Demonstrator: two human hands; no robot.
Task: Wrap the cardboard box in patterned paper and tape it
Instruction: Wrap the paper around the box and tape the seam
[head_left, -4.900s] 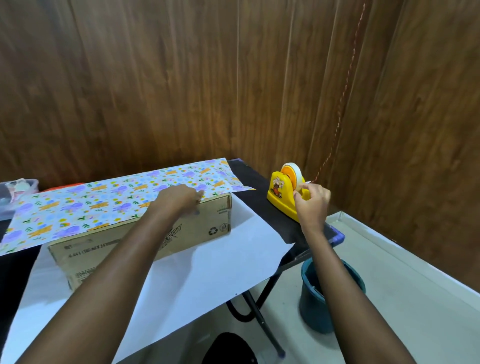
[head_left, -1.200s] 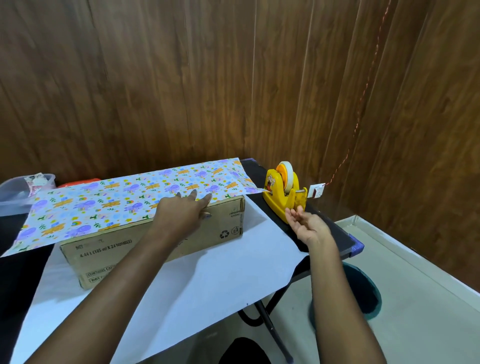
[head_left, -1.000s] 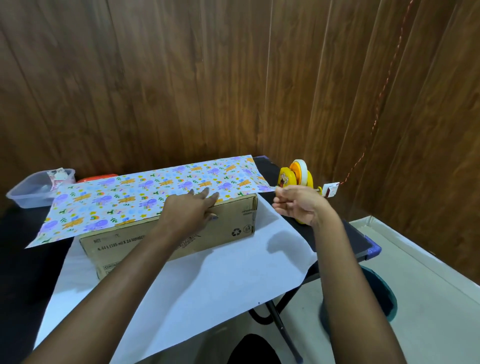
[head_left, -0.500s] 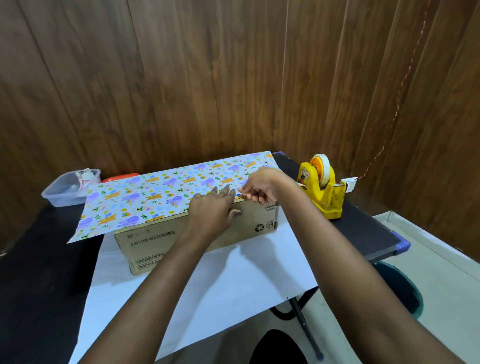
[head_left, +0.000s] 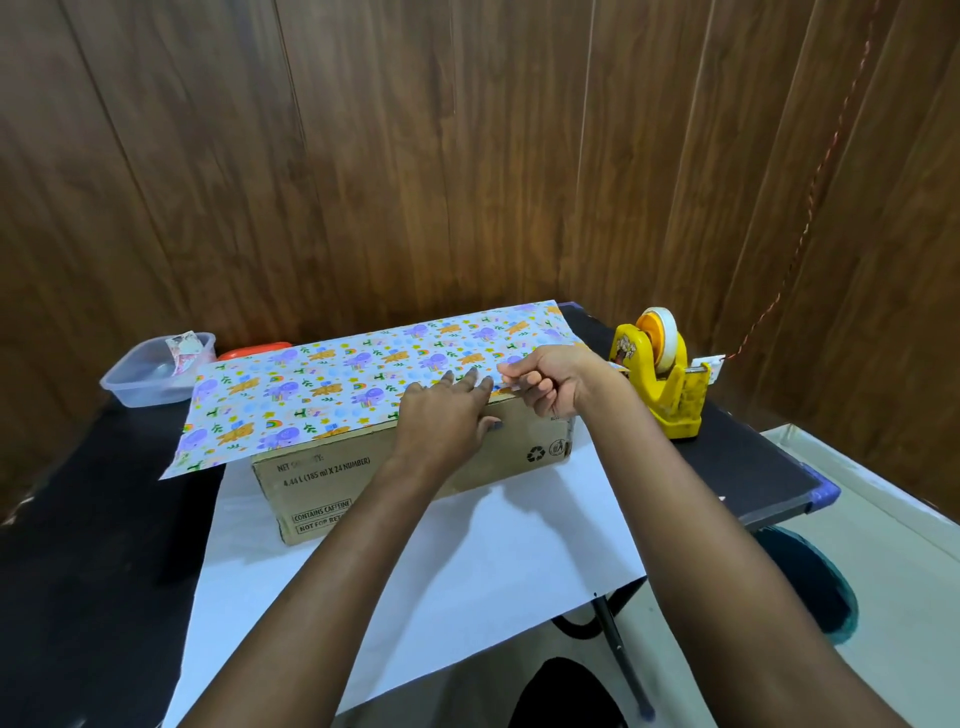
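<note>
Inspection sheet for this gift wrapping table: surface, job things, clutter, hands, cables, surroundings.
Surface: black table, partly under the white underside of the patterned paper.
Job's things: cardboard box lying on the paper, far flap folded over the box top; yellow tape dispenser to the right.
Clutter: clear plastic tub with scraps, orange object behind the paper.
Hands: left hand flat, pressing the flap's edge onto the box; right hand pinches what looks like a tape strip at that edge.
Cables: twisted red cord down the wall to a small white tag beside the dispenser.
Surroundings: wood-panel wall, teal bucket below the table's right edge, pale floor.
</note>
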